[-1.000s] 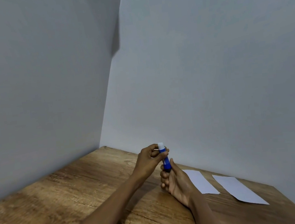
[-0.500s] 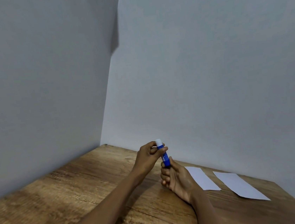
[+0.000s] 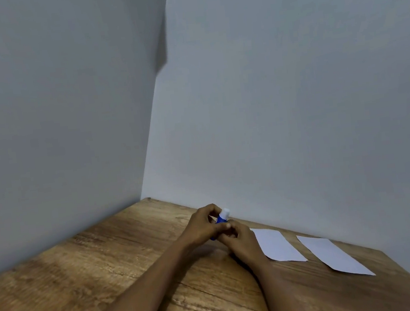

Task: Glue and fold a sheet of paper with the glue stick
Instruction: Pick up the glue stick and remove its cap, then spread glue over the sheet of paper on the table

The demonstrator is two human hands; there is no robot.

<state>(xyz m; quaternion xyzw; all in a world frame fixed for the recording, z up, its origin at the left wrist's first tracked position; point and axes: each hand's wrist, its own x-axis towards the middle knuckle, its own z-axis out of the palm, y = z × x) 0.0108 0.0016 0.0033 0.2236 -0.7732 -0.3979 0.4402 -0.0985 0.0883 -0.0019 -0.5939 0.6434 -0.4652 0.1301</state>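
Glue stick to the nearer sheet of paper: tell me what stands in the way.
Nothing visible does. The glue stick is held by the left hand and the right hand, and the nearer sheet of paper lies flat on the table just beside the right hand, with only bare wood between.

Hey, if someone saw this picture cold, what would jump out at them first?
Probably the blue glue stick with its white tip, held in the grip of both the left hand and right hand above the wooden table near the wall corner. Next, two white paper sheets, one beside the right hand and one farther right.
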